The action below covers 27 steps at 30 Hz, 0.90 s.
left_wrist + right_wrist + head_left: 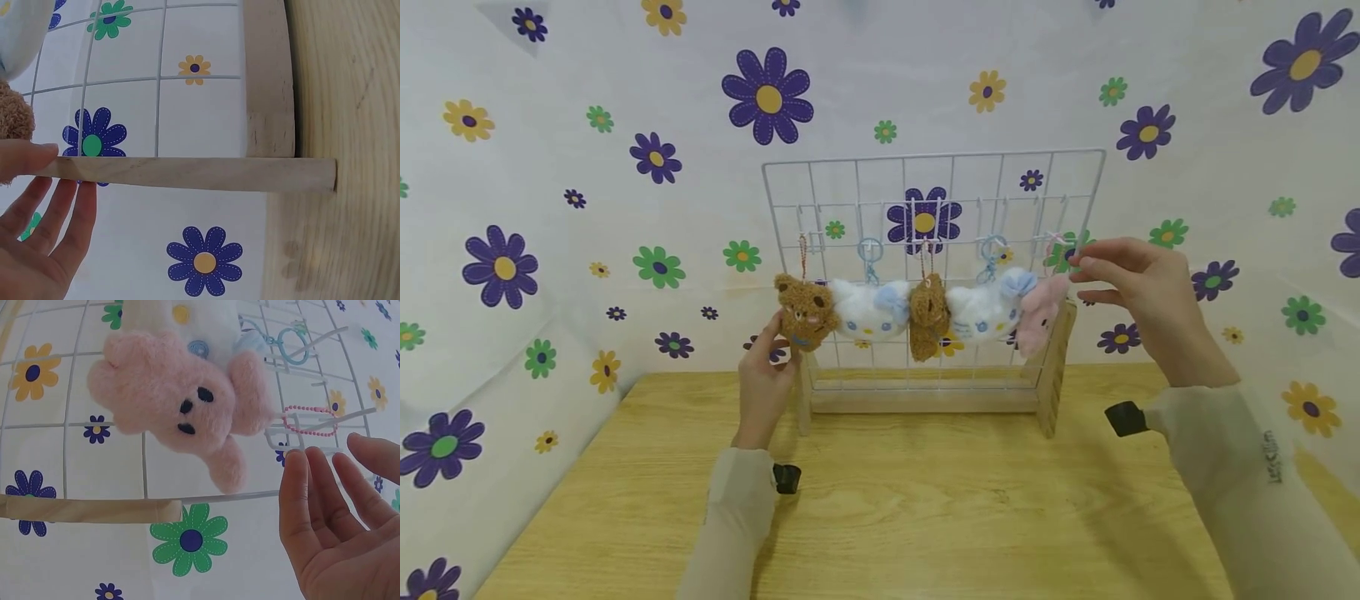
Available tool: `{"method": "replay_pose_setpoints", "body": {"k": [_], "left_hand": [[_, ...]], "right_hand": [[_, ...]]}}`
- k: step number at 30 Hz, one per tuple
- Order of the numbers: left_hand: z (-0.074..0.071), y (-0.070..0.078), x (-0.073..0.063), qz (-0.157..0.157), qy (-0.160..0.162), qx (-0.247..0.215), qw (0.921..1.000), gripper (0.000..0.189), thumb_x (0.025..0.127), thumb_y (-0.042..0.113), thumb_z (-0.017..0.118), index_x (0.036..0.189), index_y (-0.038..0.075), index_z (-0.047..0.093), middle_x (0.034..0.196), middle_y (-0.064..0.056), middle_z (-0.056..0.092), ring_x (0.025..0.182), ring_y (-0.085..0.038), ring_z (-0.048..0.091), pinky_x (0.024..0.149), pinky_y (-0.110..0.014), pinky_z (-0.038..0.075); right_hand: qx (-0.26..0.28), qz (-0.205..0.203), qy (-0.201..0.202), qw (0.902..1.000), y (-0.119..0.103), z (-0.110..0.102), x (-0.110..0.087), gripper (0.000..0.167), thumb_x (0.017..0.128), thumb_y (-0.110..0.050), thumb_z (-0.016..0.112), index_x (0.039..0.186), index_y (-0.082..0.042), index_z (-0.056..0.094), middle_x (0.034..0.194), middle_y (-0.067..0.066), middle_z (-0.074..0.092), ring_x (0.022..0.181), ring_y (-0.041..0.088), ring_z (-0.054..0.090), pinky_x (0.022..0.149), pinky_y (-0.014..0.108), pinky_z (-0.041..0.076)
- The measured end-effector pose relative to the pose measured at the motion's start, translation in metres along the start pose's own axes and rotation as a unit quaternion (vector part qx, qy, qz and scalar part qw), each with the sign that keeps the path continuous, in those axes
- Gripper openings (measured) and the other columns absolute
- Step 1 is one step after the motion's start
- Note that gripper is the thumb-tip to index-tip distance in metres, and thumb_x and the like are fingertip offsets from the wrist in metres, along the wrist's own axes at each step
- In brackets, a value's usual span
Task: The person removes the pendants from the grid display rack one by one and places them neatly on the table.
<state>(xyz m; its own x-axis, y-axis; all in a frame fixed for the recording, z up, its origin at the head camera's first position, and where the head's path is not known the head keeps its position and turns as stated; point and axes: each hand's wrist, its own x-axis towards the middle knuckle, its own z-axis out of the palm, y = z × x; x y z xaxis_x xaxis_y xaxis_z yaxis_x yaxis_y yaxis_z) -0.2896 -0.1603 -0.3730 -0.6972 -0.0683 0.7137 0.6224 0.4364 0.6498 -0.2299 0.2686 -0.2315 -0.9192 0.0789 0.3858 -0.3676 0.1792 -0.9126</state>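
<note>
My left hand point(762, 379) pinches the upper end of the wooden upright point(206, 173) on the stand's left side, thumb on one face and fingers on the other. Right above it hangs a curly brown bear plush keychain point(807, 310). My right hand point(1157, 304) is held off the rack's right edge, fingers extended and apart, holding nothing. Nearest to it is a pink plush keychain point(181, 394) with long ears, hanging by a pink bead chain point(310, 421) on a white hook. The white wire grid rack point(936, 156) stands upright in its wooden base point(925, 402).
Between the brown bear and the pink plush hang two white cat-face plush keychains point(868, 312) with blue bows, and another brown plush point(929, 317) turned sideways. The rack stands at the back of a wooden table point(940, 500), before a flower-printed backdrop point(692, 75).
</note>
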Motion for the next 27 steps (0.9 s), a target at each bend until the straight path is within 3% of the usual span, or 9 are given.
{"method": "replay_pose_setpoints", "body": {"k": [3, 6, 10, 14, 20, 27], "left_hand": [[0.001, 0.001, 0.001, -0.003, 0.005, 0.010, 0.9999, 0.066, 0.085, -0.020, 0.065, 0.146, -0.004, 0.050, 0.131, -0.024, 0.063, 0.099, -0.037, 0.066, 0.067, -0.017, 0.056], [0.002, 0.001, 0.001, 0.000, 0.006, 0.023, 0.9997, 0.065, 0.086, -0.019, 0.065, 0.146, -0.003, 0.051, 0.130, -0.024, 0.064, 0.097, -0.038, 0.067, 0.068, -0.033, 0.062], [0.002, 0.002, 0.001, -0.006, -0.005, 0.035, 0.9994, 0.067, 0.087, -0.017, 0.064, 0.149, -0.001, 0.047, 0.129, -0.024, 0.064, 0.098, -0.039, 0.067, 0.071, -0.049, 0.062], [0.002, 0.002, 0.000, -0.017, -0.018, 0.043, 0.9988, 0.072, 0.086, -0.017, 0.065, 0.152, 0.001, 0.043, 0.126, -0.026, 0.063, 0.099, -0.039, 0.066, 0.073, -0.051, 0.061], [0.002, -0.001, 0.000, -0.013, -0.024, 0.060, 0.9978, 0.073, 0.085, -0.016, 0.067, 0.151, 0.003, 0.043, 0.116, -0.028, 0.064, 0.097, -0.041, 0.067, 0.074, -0.052, 0.061], [0.005, -0.005, -0.002, -0.003, -0.024, 0.072, 0.9971, 0.071, 0.086, -0.015, 0.066, 0.151, 0.003, 0.042, 0.114, -0.029, 0.064, 0.097, -0.044, 0.067, 0.075, -0.053, 0.061]], "right_hand": [[0.005, 0.005, -0.006, 1.0000, -0.001, 0.002, 0.001, 0.012, 0.099, -0.019, 0.067, 0.107, -0.018, 0.076, 0.103, -0.009, 0.073, 0.090, 0.009, 0.070, 0.075, 0.020, 0.058], [0.016, 0.009, -0.010, 0.9998, -0.001, 0.003, 0.001, 0.011, 0.099, -0.018, 0.067, 0.107, -0.017, 0.076, 0.103, -0.007, 0.072, 0.090, 0.010, 0.070, 0.076, 0.021, 0.059], [0.026, 0.006, -0.016, 0.9995, -0.001, 0.004, 0.003, 0.012, 0.099, -0.017, 0.067, 0.109, -0.015, 0.075, 0.105, -0.005, 0.072, 0.090, 0.011, 0.070, 0.076, 0.021, 0.059], [0.029, 0.008, -0.018, 0.9994, -0.001, 0.003, 0.005, 0.013, 0.099, -0.018, 0.067, 0.110, -0.014, 0.074, 0.106, -0.005, 0.071, 0.091, 0.011, 0.071, 0.077, 0.021, 0.059], [0.026, 0.010, -0.022, 0.9994, -0.001, 0.003, 0.008, 0.013, 0.100, -0.018, 0.066, 0.110, -0.015, 0.074, 0.105, -0.005, 0.071, 0.090, 0.012, 0.071, 0.078, 0.021, 0.059], [0.012, 0.015, -0.034, 0.9993, -0.002, 0.005, 0.010, 0.014, 0.101, -0.020, 0.063, 0.110, -0.015, 0.072, 0.108, -0.001, 0.067, 0.092, 0.011, 0.070, 0.081, 0.021, 0.058]]}}
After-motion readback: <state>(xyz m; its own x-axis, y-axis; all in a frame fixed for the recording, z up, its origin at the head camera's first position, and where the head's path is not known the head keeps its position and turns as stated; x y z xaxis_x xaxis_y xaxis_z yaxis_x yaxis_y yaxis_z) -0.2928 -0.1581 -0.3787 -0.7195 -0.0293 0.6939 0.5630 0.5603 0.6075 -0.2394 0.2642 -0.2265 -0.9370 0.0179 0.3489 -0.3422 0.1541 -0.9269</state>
